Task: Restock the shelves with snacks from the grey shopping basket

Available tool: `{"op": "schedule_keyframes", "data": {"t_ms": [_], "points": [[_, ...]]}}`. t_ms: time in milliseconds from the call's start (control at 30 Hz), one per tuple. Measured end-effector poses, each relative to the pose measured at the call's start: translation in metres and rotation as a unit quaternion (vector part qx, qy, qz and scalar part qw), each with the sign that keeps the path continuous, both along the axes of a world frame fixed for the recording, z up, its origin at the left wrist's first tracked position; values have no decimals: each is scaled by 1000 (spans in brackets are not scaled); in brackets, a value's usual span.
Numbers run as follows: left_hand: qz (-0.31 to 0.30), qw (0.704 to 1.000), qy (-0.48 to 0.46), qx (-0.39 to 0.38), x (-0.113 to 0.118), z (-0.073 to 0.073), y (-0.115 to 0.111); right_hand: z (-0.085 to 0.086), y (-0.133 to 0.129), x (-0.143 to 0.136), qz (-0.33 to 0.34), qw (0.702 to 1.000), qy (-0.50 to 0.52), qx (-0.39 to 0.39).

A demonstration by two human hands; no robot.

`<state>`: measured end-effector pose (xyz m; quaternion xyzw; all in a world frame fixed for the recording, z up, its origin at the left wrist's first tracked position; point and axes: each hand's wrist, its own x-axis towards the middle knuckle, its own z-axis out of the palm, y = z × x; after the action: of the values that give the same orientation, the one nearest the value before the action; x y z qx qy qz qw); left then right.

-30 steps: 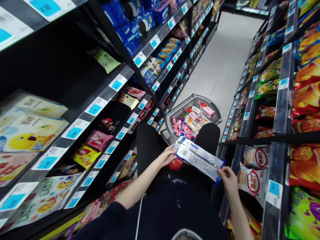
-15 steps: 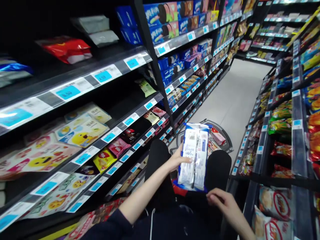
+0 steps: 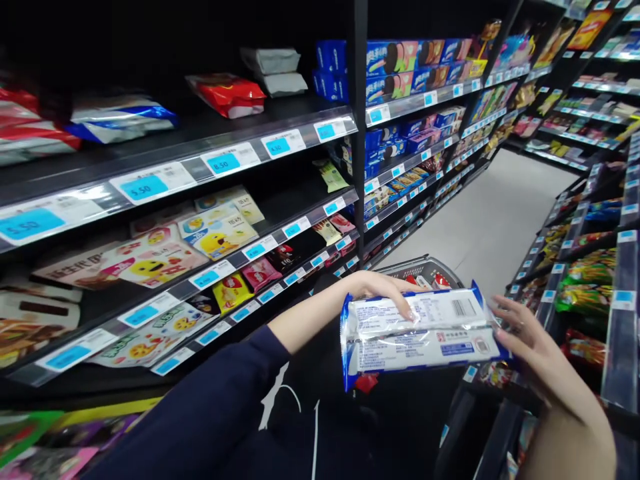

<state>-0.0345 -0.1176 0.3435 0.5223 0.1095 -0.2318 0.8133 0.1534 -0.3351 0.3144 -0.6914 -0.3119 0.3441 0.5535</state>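
Observation:
A long blue-and-white plastic snack packet [image 3: 425, 337] lies across in front of me, its printed back with the seam and barcode facing up. My left hand [image 3: 383, 288] grips it from the far side, the thumb pressed on the printed face and the other fingers mostly hidden. At the packet's right end is my right hand [image 3: 525, 337], fingers apart, the thumb at the wrapper's edge; whether it bears any weight I cannot tell. Beyond the packet, a dark shopping basket [image 3: 453, 265] on the floor holds a few red and white packages, partly covered by my hand.
Shelves with price tags [image 3: 225, 161] line the left, carrying blue cookie boxes [image 3: 390, 59], flat cartoon-printed packs [image 3: 217, 230] and a red bag [image 3: 227, 93]. Snack racks [image 3: 625, 300] run close along my right. Between them the pale aisle floor [image 3: 465, 207] leads to more shelves.
The packet has turned from upright to lying crosswise. My right hand has risen from below it to its right end. My view has swung left, and the left hand still holds the packet.

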Motion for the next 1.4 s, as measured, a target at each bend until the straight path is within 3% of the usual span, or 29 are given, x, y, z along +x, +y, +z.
{"op": "schedule_keyframes", "data": {"t_ms": [67, 133, 267, 367, 433, 500, 700, 800, 933, 1100, 1233, 1400], "points": [[-26, 1000, -14, 0, 4, 1, 3, 6, -1, -3, 78, 996, 48, -22], [1, 999, -45, 0, 4, -2, 7, 7, -4, -10, 54, 996, 63, -15], [179, 973, -129, -63, -17, -8, 6, -7, -21, -25, -107, 992, 49, 35], [327, 915, -217, -90, -44, -12, -18, -21, -37, -39, -202, 977, 54, 41], [413, 873, -255, -38, -59, -13, -39, -26, -44, -50, -230, 970, 63, 39], [456, 853, -252, 42, -71, -11, -57, -29, -49, -59, -232, 970, 60, 39], [427, 868, -177, 178, -89, 12, -63, -30, -59, -61, -229, 972, 57, -7], [420, 850, -158, 276, -94, 19, -60, -26, -61, -59, -221, 974, 38, -16], [421, 818, -148, 363, -94, 18, -64, -16, -59, -69, -254, 966, 55, -18], [418, 821, -115, 371, -93, 12, -63, -11, -53, -80, -271, 961, 47, -33], [406, 844, -98, 337, -92, 8, -58, -7, -51, -78, -242, 965, -49, -89], [393, 869, -94, 287, -92, 0, -55, 7, -57, -69, -229, 945, -144, -183]]}}
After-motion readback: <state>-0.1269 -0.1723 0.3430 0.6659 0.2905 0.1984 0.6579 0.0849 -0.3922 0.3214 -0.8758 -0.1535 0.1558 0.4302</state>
